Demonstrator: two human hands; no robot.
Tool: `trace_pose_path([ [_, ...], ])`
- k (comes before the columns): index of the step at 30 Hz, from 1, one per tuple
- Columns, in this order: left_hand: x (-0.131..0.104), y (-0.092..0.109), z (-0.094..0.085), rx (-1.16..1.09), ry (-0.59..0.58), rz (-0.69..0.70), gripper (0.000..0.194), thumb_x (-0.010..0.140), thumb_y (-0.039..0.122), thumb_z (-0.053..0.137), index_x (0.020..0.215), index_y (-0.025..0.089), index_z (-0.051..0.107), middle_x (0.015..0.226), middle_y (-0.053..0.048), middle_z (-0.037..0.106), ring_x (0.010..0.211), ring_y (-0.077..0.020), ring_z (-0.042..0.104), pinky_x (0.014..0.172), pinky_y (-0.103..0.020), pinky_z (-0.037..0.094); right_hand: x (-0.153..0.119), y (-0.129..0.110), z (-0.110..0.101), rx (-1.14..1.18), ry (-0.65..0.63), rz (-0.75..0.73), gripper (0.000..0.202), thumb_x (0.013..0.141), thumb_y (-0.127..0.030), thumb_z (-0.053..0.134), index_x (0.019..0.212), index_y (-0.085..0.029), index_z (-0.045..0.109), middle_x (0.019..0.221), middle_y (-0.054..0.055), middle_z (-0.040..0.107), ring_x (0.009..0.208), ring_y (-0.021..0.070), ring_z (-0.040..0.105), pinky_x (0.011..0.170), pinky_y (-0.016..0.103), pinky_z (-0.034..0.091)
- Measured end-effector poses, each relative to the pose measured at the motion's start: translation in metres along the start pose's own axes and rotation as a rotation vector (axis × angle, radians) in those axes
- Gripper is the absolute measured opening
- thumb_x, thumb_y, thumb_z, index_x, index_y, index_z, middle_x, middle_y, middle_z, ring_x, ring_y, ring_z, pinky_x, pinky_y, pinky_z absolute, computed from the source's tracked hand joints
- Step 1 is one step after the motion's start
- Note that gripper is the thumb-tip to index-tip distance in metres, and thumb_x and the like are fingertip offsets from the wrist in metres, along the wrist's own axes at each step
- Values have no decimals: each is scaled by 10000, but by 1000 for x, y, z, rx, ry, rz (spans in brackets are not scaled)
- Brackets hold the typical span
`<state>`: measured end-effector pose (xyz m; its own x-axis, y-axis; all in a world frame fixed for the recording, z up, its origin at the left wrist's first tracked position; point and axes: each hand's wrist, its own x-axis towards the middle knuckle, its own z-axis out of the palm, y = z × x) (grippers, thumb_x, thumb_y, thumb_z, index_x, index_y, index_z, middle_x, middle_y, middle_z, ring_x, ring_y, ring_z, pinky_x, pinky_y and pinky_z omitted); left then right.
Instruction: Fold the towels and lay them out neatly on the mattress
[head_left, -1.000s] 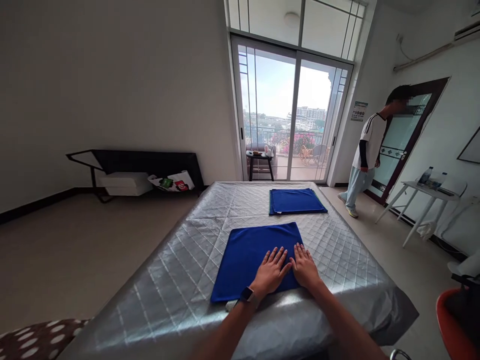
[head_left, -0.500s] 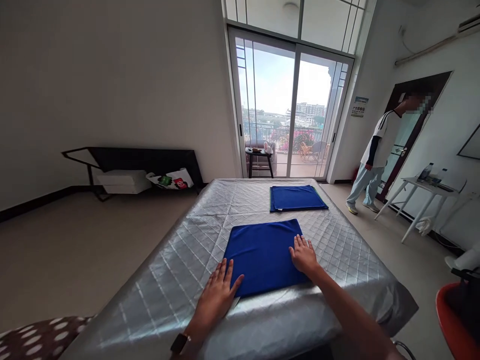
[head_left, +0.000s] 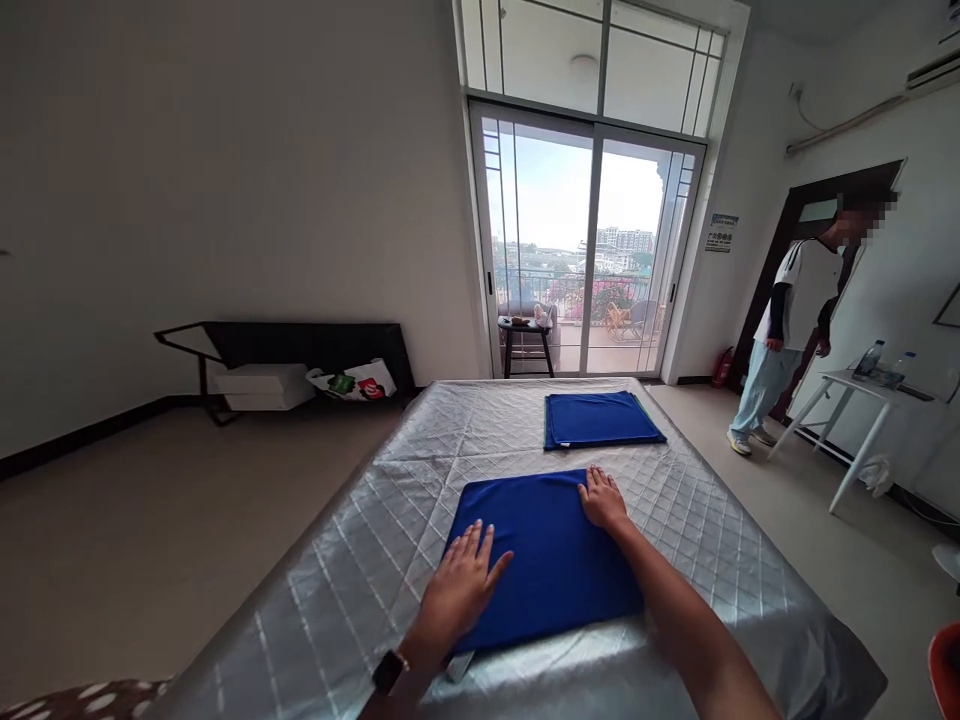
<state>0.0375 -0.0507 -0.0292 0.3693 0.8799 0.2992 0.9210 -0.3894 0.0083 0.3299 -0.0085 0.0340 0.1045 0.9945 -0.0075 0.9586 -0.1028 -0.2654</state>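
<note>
On the silver cover, room flanks the blue cloth. Your spread left hand and right hand partly hide its edges.

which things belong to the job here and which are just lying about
In use:
near flat blue rectangular cloth, left hand at its left side, right hand at its far right corner
silver quilted sheet beneath it
far blue cloth stack, probably (matching)

Lying about:
white rectangular box
white bag with red and green print
clear plastic bottles
red fire extinguisher
</note>
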Motion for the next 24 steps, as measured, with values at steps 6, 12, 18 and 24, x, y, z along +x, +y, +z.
trace_pose_path([
  [6,113,110,-23,-150,-61,206,579,1031,473,213,1486,216,463,1558,-96,448,1470,-238,355,1207,-450,298,0,1,1,6,3,3,595,1023,-327,235,1571,-100,285,1624,124,286,1528,182,178,1220,379,162],
  [12,133,106,2,-180,-114,106,578,1021,485,238,1474,220,481,1539,-128,468,1459,-271,373,1199,-503,284,1,3,4,-11,35,-2,590,1020,-308,241,1567,-93,289,1635,119,258,1529,184,177,1218,378,160],
  [18,107,-1,7,-103,-166,-157,688,998,564,199,1533,169,373,1599,-171,349,1492,-308,297,1206,-545,226,2,2,6,-7,34,7,595,1025,-319,243,1568,-78,274,1631,131,261,1529,181,175,1218,379,152],
  [24,92,-49,7,-61,-183,-238,732,990,565,190,1551,112,311,1612,-194,309,1486,-289,314,1214,-488,227,3,1,4,-9,22,14,604,1022,-325,240,1568,-69,273,1622,139,283,1529,186,173,1222,384,150],
])
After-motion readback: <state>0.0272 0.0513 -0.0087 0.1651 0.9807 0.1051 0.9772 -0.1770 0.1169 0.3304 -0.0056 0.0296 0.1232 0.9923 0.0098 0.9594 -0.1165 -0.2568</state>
